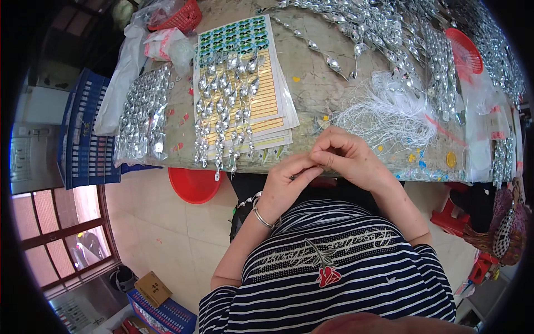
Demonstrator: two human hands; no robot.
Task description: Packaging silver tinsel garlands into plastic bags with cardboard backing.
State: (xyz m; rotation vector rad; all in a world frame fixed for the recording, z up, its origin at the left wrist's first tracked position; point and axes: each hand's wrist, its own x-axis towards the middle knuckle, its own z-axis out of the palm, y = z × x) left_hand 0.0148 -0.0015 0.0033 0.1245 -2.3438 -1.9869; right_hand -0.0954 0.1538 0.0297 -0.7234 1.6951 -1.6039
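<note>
My left hand (285,182) and my right hand (356,162) meet at the table's near edge, thumbs and fingertips pinched close together. Whatever lies between the fingertips is too small or hidden to make out. To the right of my hands a loose tangle of white string (384,114) spreads over the table (311,94). Left of them, silver twisted strips (222,106) lie across a stack of printed sheets (267,83), some ends hanging past the table edge. A silver bangle circles my left wrist.
A clear bag of silver twists (142,114) lies at the left, beside a blue box (83,139). More silver strips (384,33) heap at the far right, near a red basket (464,51). Another red basket (181,16) sits far left. A red basin (194,186) is below the table.
</note>
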